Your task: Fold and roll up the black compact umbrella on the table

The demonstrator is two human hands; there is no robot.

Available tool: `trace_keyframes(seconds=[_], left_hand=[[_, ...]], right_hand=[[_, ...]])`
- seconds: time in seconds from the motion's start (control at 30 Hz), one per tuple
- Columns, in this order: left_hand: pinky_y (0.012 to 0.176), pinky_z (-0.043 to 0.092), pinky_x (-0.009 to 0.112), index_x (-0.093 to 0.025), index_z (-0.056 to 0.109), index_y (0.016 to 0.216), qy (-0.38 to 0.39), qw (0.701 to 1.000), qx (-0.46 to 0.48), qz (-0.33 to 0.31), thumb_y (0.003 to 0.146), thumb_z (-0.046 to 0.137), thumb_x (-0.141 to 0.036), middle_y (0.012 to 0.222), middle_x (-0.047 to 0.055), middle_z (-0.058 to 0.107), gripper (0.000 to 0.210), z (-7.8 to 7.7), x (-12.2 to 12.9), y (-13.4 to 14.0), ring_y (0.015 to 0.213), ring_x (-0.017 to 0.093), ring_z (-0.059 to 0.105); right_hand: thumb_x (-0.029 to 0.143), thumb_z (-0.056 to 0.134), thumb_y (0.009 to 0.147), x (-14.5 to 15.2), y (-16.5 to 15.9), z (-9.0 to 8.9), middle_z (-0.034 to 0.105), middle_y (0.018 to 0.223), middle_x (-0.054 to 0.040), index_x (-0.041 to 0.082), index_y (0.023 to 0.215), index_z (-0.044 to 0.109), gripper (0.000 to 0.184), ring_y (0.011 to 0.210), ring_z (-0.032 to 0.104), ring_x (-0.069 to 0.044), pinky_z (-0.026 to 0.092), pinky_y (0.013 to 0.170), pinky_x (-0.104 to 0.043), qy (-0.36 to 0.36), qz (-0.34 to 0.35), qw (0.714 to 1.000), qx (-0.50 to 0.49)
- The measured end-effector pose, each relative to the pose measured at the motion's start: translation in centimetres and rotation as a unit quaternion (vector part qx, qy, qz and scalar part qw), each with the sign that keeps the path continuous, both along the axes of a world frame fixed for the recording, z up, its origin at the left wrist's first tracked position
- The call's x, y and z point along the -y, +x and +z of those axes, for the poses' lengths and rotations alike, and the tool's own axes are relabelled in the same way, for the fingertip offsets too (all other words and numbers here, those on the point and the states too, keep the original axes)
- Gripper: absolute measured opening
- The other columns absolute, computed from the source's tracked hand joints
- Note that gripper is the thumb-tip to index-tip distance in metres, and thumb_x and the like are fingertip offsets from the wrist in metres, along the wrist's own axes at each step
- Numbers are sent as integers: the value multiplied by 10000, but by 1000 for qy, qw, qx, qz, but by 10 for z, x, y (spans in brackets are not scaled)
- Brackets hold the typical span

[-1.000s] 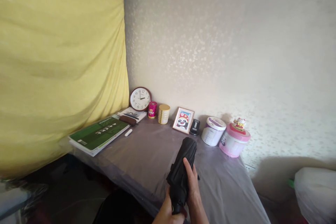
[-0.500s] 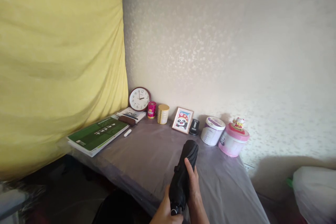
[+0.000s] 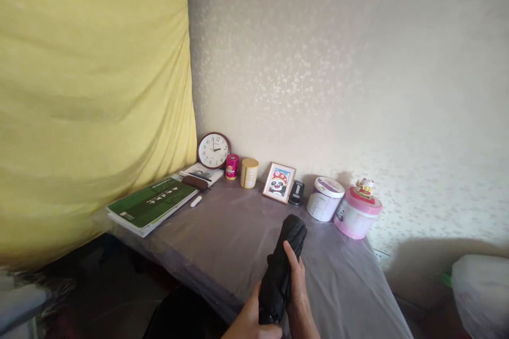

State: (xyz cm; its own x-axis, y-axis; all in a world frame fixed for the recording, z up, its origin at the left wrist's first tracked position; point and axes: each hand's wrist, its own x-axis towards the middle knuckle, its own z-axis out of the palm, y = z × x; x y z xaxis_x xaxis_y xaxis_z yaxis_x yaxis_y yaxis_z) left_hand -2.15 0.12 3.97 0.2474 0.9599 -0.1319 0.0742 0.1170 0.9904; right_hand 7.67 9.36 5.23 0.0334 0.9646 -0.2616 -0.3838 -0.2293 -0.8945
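A: Head view, the only one. Status?

B: Single black umbrella [image 3: 283, 273], folded, in both hands. On the near side of the picture frame [image 3: 279, 183], tilted, top end towards the frame but well apart.

A: Hands?

B: Bottom end in the left hand [image 3: 260, 318], closed round, fingers partly hidden. Upper part in the right hand [image 3: 297, 286], curled narrow along the right flank, thumb on top.

A: Touching the table [image 3: 222, 241]?

B: Cannot tell. Over the part nearer than the frame, at least.

A: Neighbours?

B: Just right of the frame: black stand [image 3: 296, 193]. Farther right: white tub [image 3: 325, 201], then pink tub [image 3: 357, 215]. Left: yellow-lidded tin [image 3: 249, 174], magenta tin [image 3: 231, 167], clock [image 3: 213, 150]. Well left and nearer: green book [image 3: 153, 202].

A: Step in hand?

B: From the grip, likely pressing loose folds into a tight bundle. Outline still lumpy.

A: Next move calls for?

B: Probably steady left hold, right palm snug, folds wrapped one way. No early release: risk of slack. Closing strap not clearly visible, so no call there.
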Motion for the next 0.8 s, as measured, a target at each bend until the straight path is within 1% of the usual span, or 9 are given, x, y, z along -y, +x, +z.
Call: trace_keyframes(seconds=[0.03, 0.1, 0.2, 0.33, 0.43, 0.53, 0.63, 0.7, 0.8], left_hand=[[725, 466, 260, -208, 89, 1399, -23, 999, 28, -6, 658, 506, -135, 1065, 57, 592, 852, 0, 1, 1, 800, 153, 613], [781, 453, 261, -190, 103, 1398, -12, 999, 21, 21, 648, 513, -131, 1123, 71, 574, 857, -5, 1, 4, 896, 170, 601], [938, 370, 262, -173, 112, 1406, 33, 990, -107, 84, 580, 543, -79, 1362, 113, 405, 937, -19, 1, 9, 1156, 229, 484], [889, 399, 283, -166, 63, 1417, -6, 963, -257, 85, 578, 509, -44, 1423, 152, 300, 958, -28, -1, 10, 1105, 255, 533], [898, 392, 283, -128, 79, 1410, 46, 983, -168, 65, 556, 536, -56, 1357, 165, 385, 971, -20, -1, 6, 1106, 244, 515], [742, 450, 270, -191, 114, 1397, -10, 1000, 5, 1, 612, 525, -115, 1120, 84, 573, 890, -10, 1, 3, 894, 190, 602], [671, 447, 245, -185, 189, 1366, -45, 998, 49, -13, 629, 505, -111, 953, 42, 619, 805, -11, 1, 5, 807, 169, 615], [767, 443, 252, -139, 159, 1372, -7, 999, -13, 31, 583, 516, -66, 1066, 89, 599, 869, -19, 1, 8, 936, 193, 596], [922, 388, 279, -129, 84, 1399, 17, 979, -174, 106, 551, 516, -36, 1339, 160, 419, 957, -31, 1, 11, 1167, 245, 481]], right_hand=[[540, 686, 628, 0, 1, 0, 646, 650, 0, 144, 1032, 567, 578, 597, 637, -204, 506, 530, -291, 1, 9, 1000, 4], [544, 688, 625, -1, 1, 0, 652, 648, -4, 142, 1021, 561, 578, 600, 642, -209, 507, 538, -292, 14, 14, 999, 32], [548, 695, 610, -1, 0, -2, 661, 672, -8, 144, 1015, 546, 591, 624, 647, -215, 513, 563, -298, 35, -3, 996, 87], [524, 728, 575, 0, 1, -5, 665, 728, -10, 143, 1010, 549, 605, 680, 644, -214, 520, 602, -294, 15, -36, 993, 116], [528, 716, 586, 3, 2, -2, 654, 711, -1, 138, 1020, 565, 603, 649, 634, -203, 520, 583, -294, -6, -29, 997, 76], [557, 692, 595, 5, 4, 2, 633, 645, 7, 124, 1028, 581, 622, 563, 613, -189, 508, 535, -298, -22, -4, 999, 27], [567, 700, 569, 5, 4, 2, 643, 640, 0, 125, 1007, 598, 631, 567, 616, -197, 504, 537, -301, -10, 14, 1000, 26], [545, 729, 535, 4, 4, -2, 662, 681, -8, 137, 976, 612, 612, 627, 629, -208, 506, 571, -293, 18, 1, 998, 57], [519, 751, 510, 3, 3, -6, 670, 709, -8, 154, 955, 615, 590, 688, 631, -221, 505, 600, -290, 40, -36, 994, 99]])
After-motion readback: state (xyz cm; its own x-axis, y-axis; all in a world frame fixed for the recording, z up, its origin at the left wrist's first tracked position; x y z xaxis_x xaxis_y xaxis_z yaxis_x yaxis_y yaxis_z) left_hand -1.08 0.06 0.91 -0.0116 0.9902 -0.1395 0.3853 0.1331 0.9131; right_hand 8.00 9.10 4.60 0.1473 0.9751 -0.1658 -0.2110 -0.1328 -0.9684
